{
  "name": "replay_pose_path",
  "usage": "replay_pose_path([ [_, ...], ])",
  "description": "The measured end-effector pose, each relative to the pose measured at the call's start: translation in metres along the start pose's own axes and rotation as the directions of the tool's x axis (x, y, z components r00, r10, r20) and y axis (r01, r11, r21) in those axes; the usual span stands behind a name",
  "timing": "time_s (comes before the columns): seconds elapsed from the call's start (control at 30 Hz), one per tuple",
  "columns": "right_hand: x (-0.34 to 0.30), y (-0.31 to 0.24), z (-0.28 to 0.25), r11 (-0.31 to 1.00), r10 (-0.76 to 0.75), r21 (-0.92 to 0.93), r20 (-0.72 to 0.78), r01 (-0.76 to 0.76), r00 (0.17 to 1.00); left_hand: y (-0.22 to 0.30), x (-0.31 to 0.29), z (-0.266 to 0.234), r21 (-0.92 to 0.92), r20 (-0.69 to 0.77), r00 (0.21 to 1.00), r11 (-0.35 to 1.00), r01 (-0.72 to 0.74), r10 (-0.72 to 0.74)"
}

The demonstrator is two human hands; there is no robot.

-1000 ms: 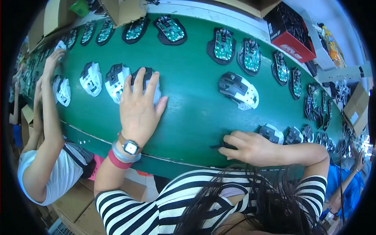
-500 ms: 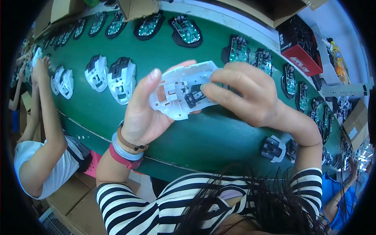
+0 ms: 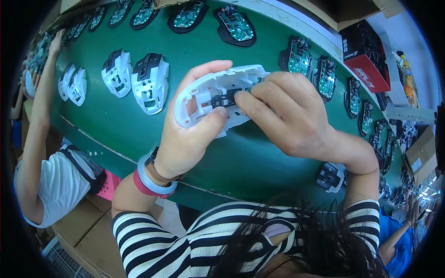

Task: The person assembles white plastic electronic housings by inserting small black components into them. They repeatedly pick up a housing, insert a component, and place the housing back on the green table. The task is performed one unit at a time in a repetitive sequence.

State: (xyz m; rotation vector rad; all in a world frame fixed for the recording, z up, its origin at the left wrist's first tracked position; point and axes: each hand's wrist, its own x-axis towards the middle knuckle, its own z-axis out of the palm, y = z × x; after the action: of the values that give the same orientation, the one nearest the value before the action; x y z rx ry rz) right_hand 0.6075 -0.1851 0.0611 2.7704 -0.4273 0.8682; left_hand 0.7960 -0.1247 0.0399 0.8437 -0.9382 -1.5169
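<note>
My left hand (image 3: 187, 139) grips a white plastic computer mouse top shell (image 3: 220, 83), its hollow inside facing up. The left thumb presses beside a small black plastic piece (image 3: 223, 99) lying within the shell. On the right, my right hand (image 3: 296, 116) pinches the end of that black piece between thumb and bent fingers, its fingertips inside the shell. How the piece sits under the fingertips is hidden. More white mouse shells with black panels, such as this one (image 3: 150, 88), lie on the green table to the left.
Circuit boards on black mouse bases (image 3: 236, 28) line the far side of the green table (image 3: 204, 171). Another shell (image 3: 330, 177) lies by my right forearm. A red and black box (image 3: 366, 65) stands at the far right. A co-worker's arm (image 3: 41, 111) reaches in from the left.
The shell has tilted so its hollow side shows more. My left thumb has moved from the rim into the shell, by the black piece. The co-worker's arm reaches farther forward.
</note>
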Motion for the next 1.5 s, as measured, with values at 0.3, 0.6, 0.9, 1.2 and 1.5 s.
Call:
replay_pose_path([
  [0.3, -0.001, -0.014, -0.009, 0.994, 0.102, 0.02, 0.046, -0.103, 0.994, 0.001, -0.005, -0.004, 0.093, 0.001, 1.0, 0.995, -0.019, 0.019],
  [0.6, 0.017, 0.002, -0.017, 0.493, 0.462, 0.58, 0.457, -0.648, 0.76, 0.007, 0.0, -0.013, -0.097, 0.096, 0.995, 0.995, 0.009, 0.001],
  [0.9, 0.039, 0.006, -0.011, 0.773, 0.3, 0.466, 0.331, -0.432, 0.895, 0.002, 0.0, -0.011, -0.011, -0.124, 0.99, 0.998, -0.069, 0.067],
  [1.2, 0.05, -0.007, -0.004, 0.999, 0.028, -0.039, 0.426, -0.013, 0.904, 0.004, -0.006, -0.022, -0.115, -0.157, 0.986, 0.99, -0.082, 0.063],
  [1.5, 0.015, -0.014, 0.004, 0.975, 0.137, 0.174, 0.022, -0.139, 0.99, 0.0, -0.01, -0.038, 0.256, -0.019, 0.991, 0.959, -0.121, 0.13],
])
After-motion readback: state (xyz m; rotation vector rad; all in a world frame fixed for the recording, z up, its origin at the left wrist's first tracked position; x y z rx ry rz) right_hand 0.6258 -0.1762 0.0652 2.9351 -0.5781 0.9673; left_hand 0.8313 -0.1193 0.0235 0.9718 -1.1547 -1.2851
